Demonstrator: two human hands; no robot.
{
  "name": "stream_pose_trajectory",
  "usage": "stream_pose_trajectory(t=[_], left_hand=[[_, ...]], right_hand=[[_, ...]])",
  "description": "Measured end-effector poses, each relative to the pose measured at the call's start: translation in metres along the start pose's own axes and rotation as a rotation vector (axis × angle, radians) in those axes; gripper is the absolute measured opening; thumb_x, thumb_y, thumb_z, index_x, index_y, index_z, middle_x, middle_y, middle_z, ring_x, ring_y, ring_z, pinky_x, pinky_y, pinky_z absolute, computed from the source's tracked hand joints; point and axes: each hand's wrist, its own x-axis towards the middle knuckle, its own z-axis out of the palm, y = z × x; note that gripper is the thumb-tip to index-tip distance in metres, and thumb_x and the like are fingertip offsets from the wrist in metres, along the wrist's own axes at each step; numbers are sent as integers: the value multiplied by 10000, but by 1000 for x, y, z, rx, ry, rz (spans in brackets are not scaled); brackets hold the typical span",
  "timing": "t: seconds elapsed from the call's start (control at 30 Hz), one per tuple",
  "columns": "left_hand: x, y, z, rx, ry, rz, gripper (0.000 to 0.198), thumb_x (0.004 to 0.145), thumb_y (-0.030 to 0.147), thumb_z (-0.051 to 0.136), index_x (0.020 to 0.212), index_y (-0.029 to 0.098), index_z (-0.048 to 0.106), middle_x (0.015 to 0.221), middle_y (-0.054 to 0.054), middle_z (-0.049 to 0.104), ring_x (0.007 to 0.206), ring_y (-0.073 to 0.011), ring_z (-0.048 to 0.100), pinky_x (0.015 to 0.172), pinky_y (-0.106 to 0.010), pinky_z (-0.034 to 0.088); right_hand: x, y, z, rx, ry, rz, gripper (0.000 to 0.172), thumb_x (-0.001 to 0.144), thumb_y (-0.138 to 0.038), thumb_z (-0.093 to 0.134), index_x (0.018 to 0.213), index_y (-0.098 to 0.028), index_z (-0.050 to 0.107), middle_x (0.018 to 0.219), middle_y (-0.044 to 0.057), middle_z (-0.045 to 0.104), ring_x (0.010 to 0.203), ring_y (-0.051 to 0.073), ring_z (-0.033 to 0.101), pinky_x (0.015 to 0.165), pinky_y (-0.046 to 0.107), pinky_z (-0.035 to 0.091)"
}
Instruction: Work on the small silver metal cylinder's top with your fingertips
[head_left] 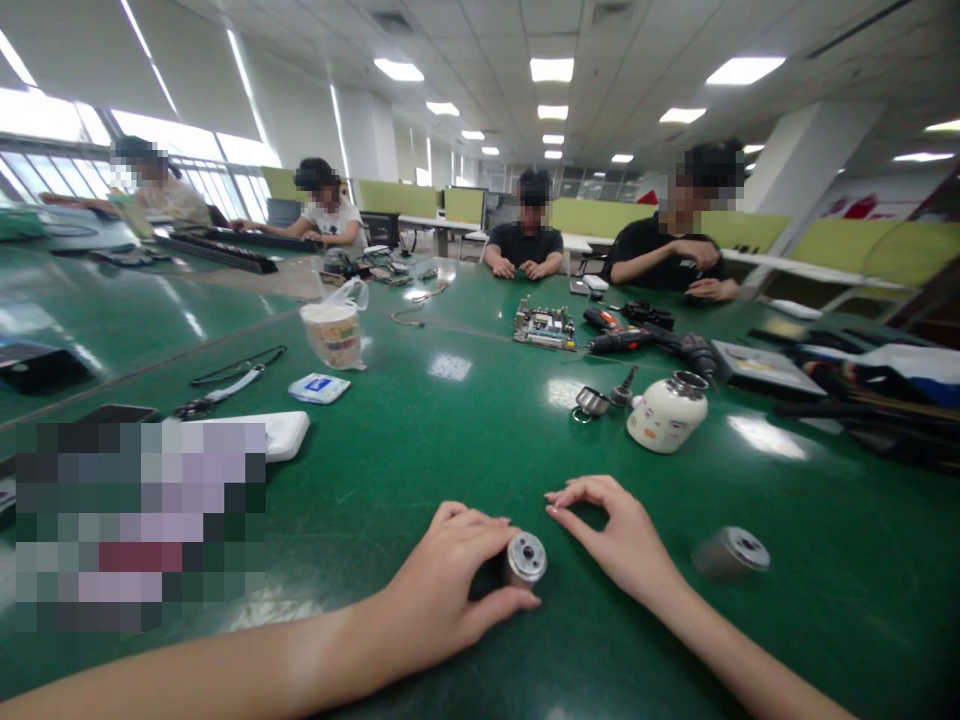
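My left hand (465, 570) is wrapped around the side of a small metal cylinder (526, 560), which stands upright with its round end facing up. Just to the right, my right hand (611, 525) is raised with thumb and fingertips pinched together; whatever may be between them is too small to make out. A second metal cylinder (733, 554) stands farther right, touched by neither hand.
On the green table (420, 440) lie a cream bottle (667, 415), metal cup parts (592, 402), power drills (626, 338), a circuit board (544, 325), a bagged cup (332, 333), a tissue packet (319, 388) and a white device (285, 436). Several people sit beyond.
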Motion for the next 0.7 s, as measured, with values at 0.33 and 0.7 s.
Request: stream_pose_trajectory(t=[0.33,0.7], left_hand=[[1,0,-1,-16,-50,-17,301,872,356,715,1136,236,634,1044,-30,732,981,-230,639,892,-365,361],[0,-1,-1,4,-26,-6,301,873,396,706,1114,229,639,1106,-42,722,995,-231,639,903,-366,366]], right_hand=[[-18,-50,0,194,46,-145,182,806,-200,730,684,-255,606,838,8,773,953,240,638,859,421,482],[-21,-49,-2,316,324,-150,195,870,-224,648,802,-266,471,574,-73,505,524,138,514,616,309,468]])
